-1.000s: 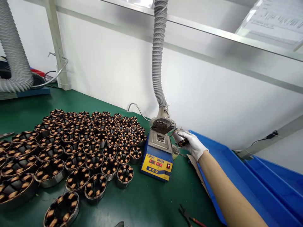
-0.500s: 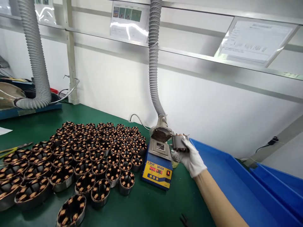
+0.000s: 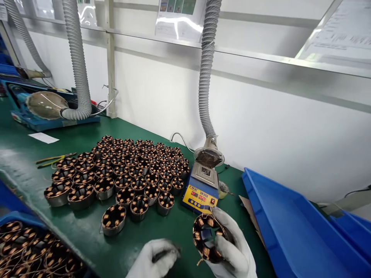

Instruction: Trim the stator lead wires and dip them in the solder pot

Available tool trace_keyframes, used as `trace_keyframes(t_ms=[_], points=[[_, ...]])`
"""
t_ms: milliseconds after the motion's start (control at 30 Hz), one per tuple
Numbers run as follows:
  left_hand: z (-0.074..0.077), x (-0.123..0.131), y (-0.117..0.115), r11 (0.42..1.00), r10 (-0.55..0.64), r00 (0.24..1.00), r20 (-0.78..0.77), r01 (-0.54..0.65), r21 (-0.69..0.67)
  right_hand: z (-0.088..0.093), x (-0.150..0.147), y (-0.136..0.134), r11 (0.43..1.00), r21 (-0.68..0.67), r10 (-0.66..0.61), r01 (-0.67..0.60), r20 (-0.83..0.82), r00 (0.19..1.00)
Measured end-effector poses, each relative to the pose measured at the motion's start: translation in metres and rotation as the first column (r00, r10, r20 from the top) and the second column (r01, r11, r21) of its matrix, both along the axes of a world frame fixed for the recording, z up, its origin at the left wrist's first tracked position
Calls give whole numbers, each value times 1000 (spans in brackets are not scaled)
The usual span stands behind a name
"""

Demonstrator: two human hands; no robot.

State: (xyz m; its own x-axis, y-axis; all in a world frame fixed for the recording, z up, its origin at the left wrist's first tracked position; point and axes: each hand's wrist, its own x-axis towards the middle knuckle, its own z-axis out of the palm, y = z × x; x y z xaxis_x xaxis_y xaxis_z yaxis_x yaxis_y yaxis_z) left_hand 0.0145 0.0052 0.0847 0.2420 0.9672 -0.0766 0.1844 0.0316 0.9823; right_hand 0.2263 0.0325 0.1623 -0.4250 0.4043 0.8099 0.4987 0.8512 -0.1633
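Note:
My right hand (image 3: 239, 247), in a white glove, grips a motor stator (image 3: 199, 251), a ring with copper windings and loose wire ends. The stator is tilted so that its open face shows, and my thumb reaches into the ring. To its left, my left hand (image 3: 158, 256), also gloved, is closed with a dark, blurred thing at its fingers that I cannot make out. Just beyond the stator stands a blue and yellow solder pot (image 3: 199, 193) with a lit red display. Many similar stators (image 3: 139, 204) stand in rows on the green bench.
An extraction hose (image 3: 207, 77) with a round hood hangs over the solder pot. A blue tray (image 3: 290, 216) lies at the right. Pliers (image 3: 55, 160) and a paper slip (image 3: 43, 138) lie at the left. More stators fill a bin (image 3: 20, 218) below the bench edge.
My right hand has brought the stator from beside the solder pot back toward me and turned it. My left hand has come into view. The camera view has swung left.

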Motion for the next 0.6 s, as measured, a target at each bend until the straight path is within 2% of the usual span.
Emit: trace_keyframes(t_ms=[67,133,233,300,367,467,600], points=[[26,4,0,993,-43,996,73,34,115,-4,-1,0,999,46,-30,29,12,999],[47,9,2,974,-99,995,-3,98,206,-6,-2,0,995,84,-63,62,16,998],[65,18,4,964,-123,980,-156,155,217,-9,0,-2,987,107,-124,121,24,992],[70,25,5,961,-133,978,-160,167,221,-11,2,-5,981,110,-161,157,30,986],[71,31,7,962,-141,985,-101,161,221,-12,6,-8,975,129,-186,178,55,981],[68,38,8,965,-148,987,59,131,227,-14,10,-12,972,133,-204,192,84,975],[66,41,6,961,-234,917,322,168,219,-5,14,-15,987,66,-153,146,114,982]])
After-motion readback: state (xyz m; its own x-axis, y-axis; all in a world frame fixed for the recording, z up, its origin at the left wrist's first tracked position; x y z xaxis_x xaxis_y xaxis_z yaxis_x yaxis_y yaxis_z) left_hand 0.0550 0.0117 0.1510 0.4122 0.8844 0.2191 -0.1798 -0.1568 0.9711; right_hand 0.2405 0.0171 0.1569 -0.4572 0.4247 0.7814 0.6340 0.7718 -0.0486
